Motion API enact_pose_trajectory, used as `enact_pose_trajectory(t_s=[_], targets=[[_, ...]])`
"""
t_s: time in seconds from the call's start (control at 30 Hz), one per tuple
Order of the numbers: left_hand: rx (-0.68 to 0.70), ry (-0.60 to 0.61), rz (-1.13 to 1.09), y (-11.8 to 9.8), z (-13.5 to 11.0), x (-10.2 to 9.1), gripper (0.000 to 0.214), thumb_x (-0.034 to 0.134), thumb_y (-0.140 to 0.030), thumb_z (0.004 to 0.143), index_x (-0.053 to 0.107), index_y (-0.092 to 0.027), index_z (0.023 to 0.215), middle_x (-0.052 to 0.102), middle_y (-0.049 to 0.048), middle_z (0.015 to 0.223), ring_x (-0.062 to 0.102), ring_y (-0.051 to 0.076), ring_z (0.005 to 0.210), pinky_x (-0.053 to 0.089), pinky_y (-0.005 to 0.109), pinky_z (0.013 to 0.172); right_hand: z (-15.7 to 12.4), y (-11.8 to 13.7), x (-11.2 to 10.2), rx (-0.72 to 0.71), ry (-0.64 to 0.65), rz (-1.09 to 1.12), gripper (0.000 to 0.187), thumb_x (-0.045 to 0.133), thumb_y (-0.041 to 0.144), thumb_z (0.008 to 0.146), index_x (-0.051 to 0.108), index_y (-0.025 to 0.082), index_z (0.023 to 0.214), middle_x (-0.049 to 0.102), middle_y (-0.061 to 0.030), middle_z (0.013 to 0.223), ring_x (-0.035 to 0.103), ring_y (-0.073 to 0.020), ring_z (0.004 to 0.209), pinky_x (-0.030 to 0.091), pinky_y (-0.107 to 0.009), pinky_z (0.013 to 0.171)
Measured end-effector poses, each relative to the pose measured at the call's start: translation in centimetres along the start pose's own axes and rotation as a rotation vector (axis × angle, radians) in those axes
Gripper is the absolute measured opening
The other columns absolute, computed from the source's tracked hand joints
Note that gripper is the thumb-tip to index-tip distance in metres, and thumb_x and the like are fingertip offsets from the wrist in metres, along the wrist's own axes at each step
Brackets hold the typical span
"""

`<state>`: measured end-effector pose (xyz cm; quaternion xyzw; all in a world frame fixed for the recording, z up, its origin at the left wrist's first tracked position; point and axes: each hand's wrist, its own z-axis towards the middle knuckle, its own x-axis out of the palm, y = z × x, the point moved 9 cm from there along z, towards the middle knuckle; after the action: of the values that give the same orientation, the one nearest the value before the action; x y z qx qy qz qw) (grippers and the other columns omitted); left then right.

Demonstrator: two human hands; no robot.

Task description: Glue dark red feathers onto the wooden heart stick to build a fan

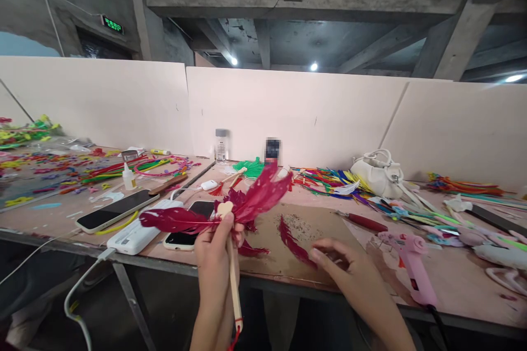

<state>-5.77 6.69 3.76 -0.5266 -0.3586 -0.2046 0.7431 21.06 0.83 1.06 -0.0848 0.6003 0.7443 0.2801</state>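
Note:
My left hand is closed around a feather fan with a pale wooden handle and a red cord at its lower end. Dark red feathers spread from the fan's top, and a small pale wooden piece sits where they meet, by my thumb. Over the cardboard, my right hand has its thumb and forefinger together at the lower end of a single red feather. Another red feather lies just right of my left hand.
A pink glue gun and a red-handled tool lie right of the cardboard. Phones and a white power bank lie to the left. Behind are a white bag, a bottle and a white partition.

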Motion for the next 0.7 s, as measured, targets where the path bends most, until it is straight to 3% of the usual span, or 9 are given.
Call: enact_pose_trajectory(t_s=[0.07, 0.17, 0.37, 0.6, 0.7], targets=[[0.034, -0.019, -0.035, -1.2, -0.2, -0.3, 0.030, 0.092, -0.027, 0.068, 0.064, -0.015, 0.065, 0.062, -0.0028, 0.055, 0.053, 0.007, 0.048, 0.043, 0.016, 0.045, 0.5, -0.7, -0.2, 0.006, -0.057, -0.119, 0.042, 0.066, 0.058, 0.083, 0.079, 0.024, 0.103, 0.076, -0.0105, 0.102, 0.067, -0.0292, 0.090, 0.050, -0.042, 0.083], [0.105, -0.029, -0.063, -3.0, -0.7, -0.5, 0.030, 0.090, -0.030, 0.073, 0.065, -0.015, 0.071, 0.059, -0.0049, 0.057, 0.046, 0.004, 0.043, 0.037, 0.013, 0.039, 1.0, -1.4, 1.3, 0.009, 0.001, -0.228, 0.034, 0.066, 0.047, 0.085, 0.079, 0.025, 0.107, 0.075, -0.0099, 0.109, 0.067, -0.0310, 0.099, 0.048, -0.043, 0.088], [0.162, -0.020, -0.029, -5.6, -1.2, -0.7, 0.033, 0.092, -0.033, 0.071, 0.065, -0.014, 0.076, 0.062, -0.0037, 0.064, 0.042, 0.002, 0.042, 0.035, 0.010, 0.034, 2.1, -1.2, 2.7, -0.048, 0.045, -0.431, 0.023, 0.048, 0.025, 0.095, 0.070, 0.022, 0.088, 0.073, -0.0077, 0.096, 0.066, -0.0266, 0.093, 0.044, -0.035, 0.080], [0.137, -0.030, 0.031, -5.9, -0.7, -1.6, 0.033, 0.090, -0.034, 0.070, 0.063, -0.015, 0.072, 0.063, -0.0018, 0.059, 0.038, 0.002, 0.039, 0.029, 0.009, 0.033, 2.2, -0.4, 3.1, -0.069, 0.019, -0.686, 0.027, 0.036, 0.013, 0.099, 0.060, 0.019, 0.090, 0.068, -0.0113, 0.102, 0.062, -0.0261, 0.095, 0.037, -0.032, 0.074], [0.119, -0.058, 0.052, -6.0, -0.6, -2.0, 0.034, 0.089, -0.032, 0.070, 0.060, -0.015, 0.067, 0.060, -0.0022, 0.057, 0.037, 0.002, 0.040, 0.029, 0.009, 0.033, 2.0, -1.1, 2.2, -0.015, -0.001, -0.684, 0.029, 0.031, 0.016, 0.101, 0.058, 0.021, 0.091, 0.068, -0.0097, 0.092, 0.063, -0.0250, 0.083, 0.033, -0.033, 0.067]])
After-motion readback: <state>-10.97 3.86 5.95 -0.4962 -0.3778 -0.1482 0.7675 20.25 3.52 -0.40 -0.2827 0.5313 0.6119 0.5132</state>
